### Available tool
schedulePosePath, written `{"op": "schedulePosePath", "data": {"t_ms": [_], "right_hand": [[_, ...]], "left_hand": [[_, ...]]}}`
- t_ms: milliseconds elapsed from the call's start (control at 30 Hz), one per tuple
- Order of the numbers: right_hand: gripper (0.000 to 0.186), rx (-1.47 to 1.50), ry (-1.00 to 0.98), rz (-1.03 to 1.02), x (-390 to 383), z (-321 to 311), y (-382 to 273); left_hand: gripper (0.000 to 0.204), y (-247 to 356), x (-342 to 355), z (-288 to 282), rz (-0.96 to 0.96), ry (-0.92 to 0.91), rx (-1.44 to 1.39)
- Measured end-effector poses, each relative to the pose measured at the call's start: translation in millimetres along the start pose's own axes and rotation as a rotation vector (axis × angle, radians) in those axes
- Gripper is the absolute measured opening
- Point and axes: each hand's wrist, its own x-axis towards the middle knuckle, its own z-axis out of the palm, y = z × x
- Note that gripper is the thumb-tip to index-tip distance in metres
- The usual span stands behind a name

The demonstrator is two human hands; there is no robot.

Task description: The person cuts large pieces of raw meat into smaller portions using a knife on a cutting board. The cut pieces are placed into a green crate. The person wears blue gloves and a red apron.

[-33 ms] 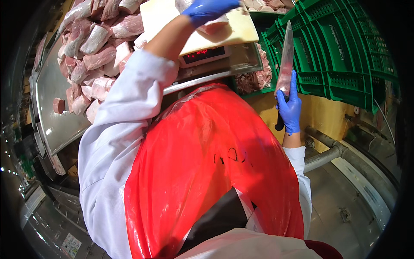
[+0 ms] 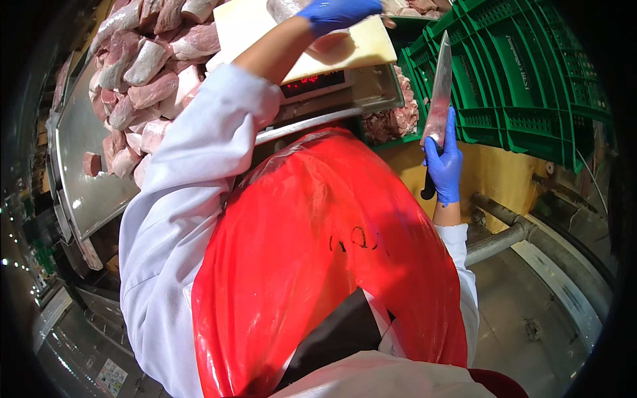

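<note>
My left hand [image 2: 338,14], in a blue glove, reaches over the white cutting board [image 2: 249,40] at the top of the view. Its fingers are drawn together and point right, and a small pinkish bit shows just below their tips. Under that hand lies a piece of meat [image 2: 330,42], partly hidden by it. My right hand [image 2: 446,169], also gloved in blue, is closed round the black handle of a knife [image 2: 439,86]. The blade points up and away, with the index finger stretched along it.
A heap of meat pieces [image 2: 152,89] lies on a metal table [image 2: 93,192] at the left. Below the board is a scale with a red display [image 2: 312,84]. Meat trimmings [image 2: 398,119] fill a green crate beside it. Another green crate [image 2: 511,86] stands tilted at the right.
My left hand and forearm have shifted slightly to the right over the board. My right hand and the knife have barely moved.
</note>
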Motion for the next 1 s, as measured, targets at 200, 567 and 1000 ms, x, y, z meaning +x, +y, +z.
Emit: {"op": "schedulePosePath", "data": {"t_ms": [200, 567, 1000], "right_hand": [[0.082, 0.085, 0.003, 0.069, -15, 3, 27], [0.083, 0.146, -0.031, 0.062, 11, 2, 42], [0.057, 0.598, -0.258, -0.261, 151, 129, -52]], "left_hand": [[0.093, -12, 46, -10, 0.467, -0.689, 0.624], [0.081, -103, -11, -107, 0.032, -0.24, 1.043], [0.062, -188, -53, -145, 0.046, 0.039, -0.189]]}}
